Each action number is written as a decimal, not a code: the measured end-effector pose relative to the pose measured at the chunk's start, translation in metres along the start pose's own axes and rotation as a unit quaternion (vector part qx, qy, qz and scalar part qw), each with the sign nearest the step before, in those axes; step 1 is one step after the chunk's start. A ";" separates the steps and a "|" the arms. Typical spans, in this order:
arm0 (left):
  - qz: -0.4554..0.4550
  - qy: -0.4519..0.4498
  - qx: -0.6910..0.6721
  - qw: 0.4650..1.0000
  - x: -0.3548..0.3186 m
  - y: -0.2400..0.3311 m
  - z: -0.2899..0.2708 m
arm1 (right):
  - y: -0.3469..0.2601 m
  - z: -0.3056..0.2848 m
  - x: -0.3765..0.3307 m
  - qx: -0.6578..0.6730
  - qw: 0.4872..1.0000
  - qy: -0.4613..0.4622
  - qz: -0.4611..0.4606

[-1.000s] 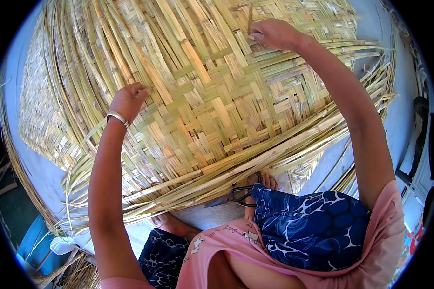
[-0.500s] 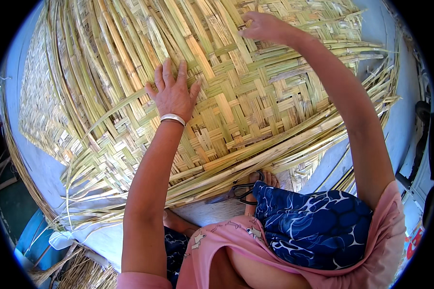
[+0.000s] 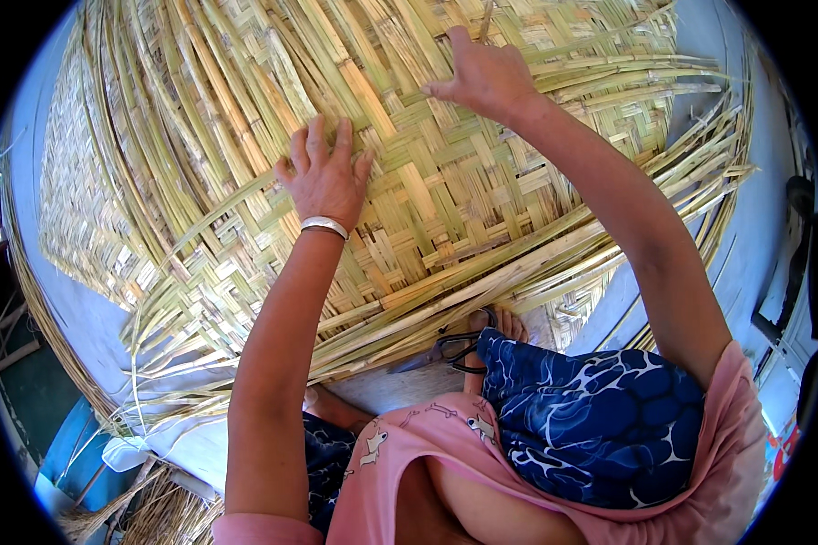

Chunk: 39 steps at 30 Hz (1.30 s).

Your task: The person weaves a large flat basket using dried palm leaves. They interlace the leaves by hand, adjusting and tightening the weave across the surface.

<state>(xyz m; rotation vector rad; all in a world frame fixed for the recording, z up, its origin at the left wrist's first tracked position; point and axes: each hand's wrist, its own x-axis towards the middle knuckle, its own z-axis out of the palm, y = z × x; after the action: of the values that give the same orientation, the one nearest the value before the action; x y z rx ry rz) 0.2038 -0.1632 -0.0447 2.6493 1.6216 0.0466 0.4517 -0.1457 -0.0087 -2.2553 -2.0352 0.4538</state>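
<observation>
A large mat woven from flat, split-cane strips spreads before me. My left hand, with a silver bracelet at the wrist, rests on it with fingers spread, beside a long crosswise strip. Farther off to the right, my right hand is over the weave, its thumb and index finger stretched toward the left. A thin brown stick juts up from behind its knuckles, seemingly gripped by the curled fingers, which are partly hidden. Long loose canes run away from me across the mat's left half.
Unwoven strip ends bundle along the near edge and fan out at the right. Close to my foot lies a dark-handled tool, possibly scissors. A blue container and a pile of dry strips are at lower left.
My right hand has come nearer and a little left, and the brown stick shows more. My left hand stays at nearly the same spot, its fingers slightly more bent.
</observation>
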 end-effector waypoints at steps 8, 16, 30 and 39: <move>0.032 0.001 0.041 0.999 0.003 0.001 -0.009 | 0.005 0.018 0.001 -0.065 0.951 0.254 -0.164; -0.051 -0.030 -0.387 0.920 0.053 0.005 -0.012 | -0.030 0.048 0.053 0.249 0.955 0.065 -0.146; -0.140 -0.246 -0.536 0.795 0.105 -0.001 0.003 | -0.015 0.027 0.072 0.497 0.847 -0.185 -0.041; -0.116 -0.205 -0.456 0.858 0.103 -0.006 0.015 | -0.027 0.028 0.077 0.390 0.905 -0.165 -0.029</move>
<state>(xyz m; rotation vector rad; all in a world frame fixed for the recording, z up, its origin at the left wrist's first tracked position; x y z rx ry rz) 0.2459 -0.0685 -0.0596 1.6018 1.2890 0.1775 0.4246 -0.0708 -0.0420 -1.6863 -1.5788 1.4223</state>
